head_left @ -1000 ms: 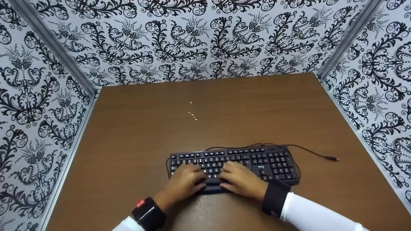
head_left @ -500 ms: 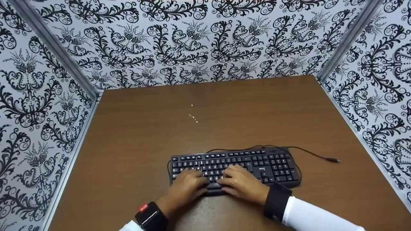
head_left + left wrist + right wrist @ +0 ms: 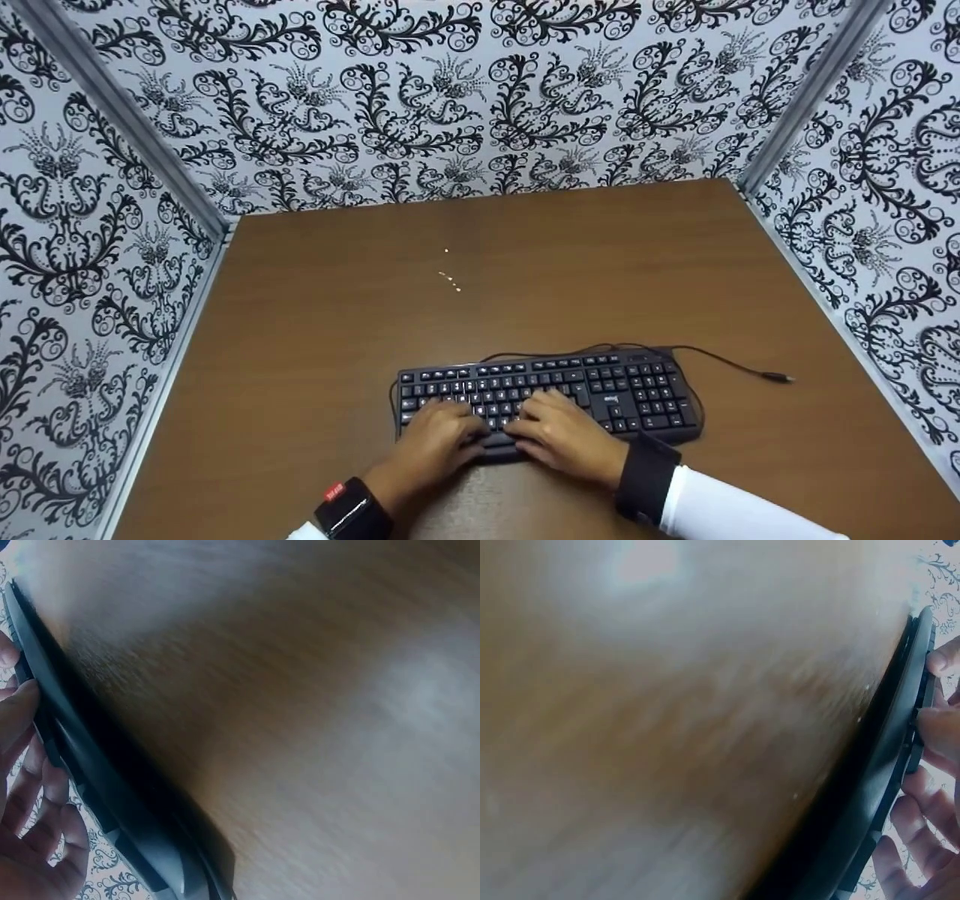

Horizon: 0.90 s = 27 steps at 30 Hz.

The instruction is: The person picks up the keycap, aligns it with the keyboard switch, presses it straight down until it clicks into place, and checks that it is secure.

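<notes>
Table (image 3: pixel 300 337) open L, R & behind keyboard (image 3: pixel 637 390); cable (image 3: pixel 727 365) trails R.

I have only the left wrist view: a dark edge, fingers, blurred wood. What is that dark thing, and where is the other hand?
Observer: It is a black keyboard on a brown table; the right hand rests on its keys beside the left hand.
Operator: Is the keyboard plugged in?
Observer: No. Its cable ends in a loose plug lying on the table to the right.
Operator: Anything else on the table?
Observer: A few tiny pale specks beyond the keyboard; too small to identify.
</notes>
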Each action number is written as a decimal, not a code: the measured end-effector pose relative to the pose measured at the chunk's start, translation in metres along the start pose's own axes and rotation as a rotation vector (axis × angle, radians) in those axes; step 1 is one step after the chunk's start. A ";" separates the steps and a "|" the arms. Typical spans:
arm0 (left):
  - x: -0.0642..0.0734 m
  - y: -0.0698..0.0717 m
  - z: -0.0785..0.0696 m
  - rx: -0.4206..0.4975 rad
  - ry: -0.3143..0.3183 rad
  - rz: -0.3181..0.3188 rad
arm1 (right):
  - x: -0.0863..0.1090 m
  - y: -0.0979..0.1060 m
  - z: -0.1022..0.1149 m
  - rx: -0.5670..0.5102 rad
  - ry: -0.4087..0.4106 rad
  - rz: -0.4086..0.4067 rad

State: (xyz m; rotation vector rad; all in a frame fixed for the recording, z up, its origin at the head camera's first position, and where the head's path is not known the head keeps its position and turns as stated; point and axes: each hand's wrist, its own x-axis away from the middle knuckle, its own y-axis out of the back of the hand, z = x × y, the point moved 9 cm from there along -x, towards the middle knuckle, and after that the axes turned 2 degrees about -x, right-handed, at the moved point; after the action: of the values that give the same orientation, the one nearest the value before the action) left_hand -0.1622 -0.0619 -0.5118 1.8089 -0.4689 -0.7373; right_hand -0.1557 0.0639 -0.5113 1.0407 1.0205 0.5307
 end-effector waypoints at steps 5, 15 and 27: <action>0.002 0.001 0.000 -0.031 -0.022 -0.003 | 0.000 -0.003 0.001 -0.002 -0.009 0.000; 0.008 0.017 -0.020 -0.193 -0.218 -0.186 | -0.001 -0.002 0.005 0.030 0.060 0.009; 0.004 0.009 -0.005 -0.063 -0.110 -0.125 | 0.000 -0.001 0.008 0.028 0.071 -0.008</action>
State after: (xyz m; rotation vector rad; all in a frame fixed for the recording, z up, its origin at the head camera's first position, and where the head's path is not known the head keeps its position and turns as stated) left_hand -0.1552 -0.0641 -0.5027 1.7569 -0.4026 -0.9311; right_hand -0.1485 0.0596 -0.5111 1.0476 1.0970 0.5514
